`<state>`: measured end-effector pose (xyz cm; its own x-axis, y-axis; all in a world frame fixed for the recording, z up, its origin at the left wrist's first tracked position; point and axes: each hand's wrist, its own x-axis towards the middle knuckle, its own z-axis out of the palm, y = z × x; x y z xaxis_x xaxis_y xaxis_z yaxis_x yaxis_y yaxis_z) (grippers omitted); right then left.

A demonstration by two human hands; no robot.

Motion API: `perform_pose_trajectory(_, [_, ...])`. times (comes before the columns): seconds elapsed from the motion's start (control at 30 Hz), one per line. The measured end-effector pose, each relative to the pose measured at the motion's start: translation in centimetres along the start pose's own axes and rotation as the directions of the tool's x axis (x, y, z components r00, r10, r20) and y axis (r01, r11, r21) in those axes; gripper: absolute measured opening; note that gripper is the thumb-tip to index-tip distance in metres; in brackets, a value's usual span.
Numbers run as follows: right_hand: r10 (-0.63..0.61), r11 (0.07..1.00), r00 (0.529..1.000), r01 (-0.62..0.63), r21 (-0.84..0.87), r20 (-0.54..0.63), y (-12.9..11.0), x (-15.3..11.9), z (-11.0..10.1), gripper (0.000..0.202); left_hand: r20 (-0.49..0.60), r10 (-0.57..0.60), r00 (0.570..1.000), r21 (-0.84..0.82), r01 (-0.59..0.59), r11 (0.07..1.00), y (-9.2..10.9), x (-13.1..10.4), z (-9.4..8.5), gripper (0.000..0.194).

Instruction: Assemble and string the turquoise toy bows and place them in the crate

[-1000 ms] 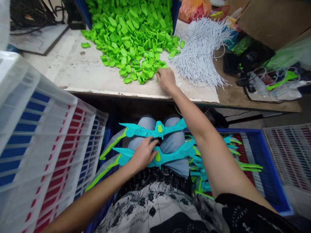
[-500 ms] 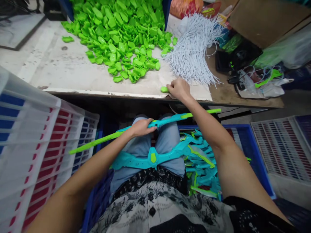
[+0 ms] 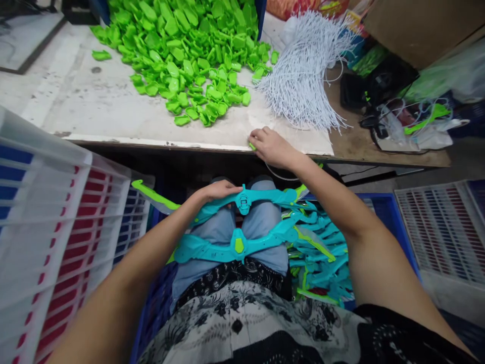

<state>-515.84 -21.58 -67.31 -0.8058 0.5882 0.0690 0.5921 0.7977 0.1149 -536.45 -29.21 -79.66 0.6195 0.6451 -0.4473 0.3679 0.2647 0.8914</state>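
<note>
Tabletop's [image 3: 94,111] got green pieces [image 3: 182,60] heaped close, probably for easy grabbing: right hand [image 3: 271,146] pinches one, left hand [image 3: 217,191] grips a teal bow [image 3: 263,197].

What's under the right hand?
A sliver of a green piece shows beneath the right hand, at the table's front edge. The fingers cover the rest, hiding its full shape.

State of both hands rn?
Left hand: closed, holding the upper teal bow-shaped plastic piece.
Right hand: closed, pinching a small bright-green plastic piece, mostly hidden by fingers.
</note>
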Motion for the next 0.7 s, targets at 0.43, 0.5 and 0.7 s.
perform_pose_trajectory(0.43, [0.136, 0.908, 0.945, 0.001, 0.42, -0.297, -4.2, -3.9, 4.1, 0.034, -0.014, -0.025, 1.0, 0.011, 0.025, 1.0, 0.2, 0.2, 0.0, 0.059])
perform_pose_trajectory(0.5, [0.103, 0.889, 0.963, 0.023, 0.456, -0.249, -7.1, -6.1, 5.8, 0.03, -0.018, -0.032, 0.999, -0.002, 0.032, 0.999, 0.0, 0.4, 0.0, 0.06])
perform_pose_trajectory(0.7, [0.172, 0.89, 0.962, -0.06, 0.453, -0.211, -11.2, -10.0, 9.9, 0.023, -0.028, -0.017, 0.999, 0.045, 0.019, 0.999, -0.3, 0.5, 0.2, 0.067])
